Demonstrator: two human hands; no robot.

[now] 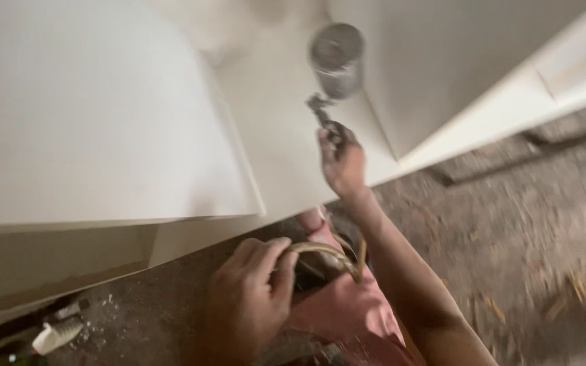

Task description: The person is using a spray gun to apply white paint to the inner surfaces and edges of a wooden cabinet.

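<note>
Spray gun (330, 81) held up at centre far, metal cup on top, blurred, against white panels. Right hand (342, 159) wrapped round its grip, fingers closed tight on the handle, arm stretched away from the body toward the far side. Nozzle end close to the white board (286, 135), touching or not: cannot tell.

Hose (327, 254), tan and curved, at centre near, running in an arc from left to right. Left hand (249, 295) closed over its left end, fingers curled narrow around it, knuckles up. Pink cloth (344, 308) just beneath and right of that hand, near the lower edge.

Large white panel (96, 108) filling the left and far left, its near edge overhanging a lower pale board (55, 268). Second white panel (469, 61) at far right, slanting down toward centre.

Floor (523, 230) rough, grey-brown, littered with straw-coloured scraps at right. White bottle (55, 335) lying on its side at near left, white crumbs scattered just beside it.
</note>
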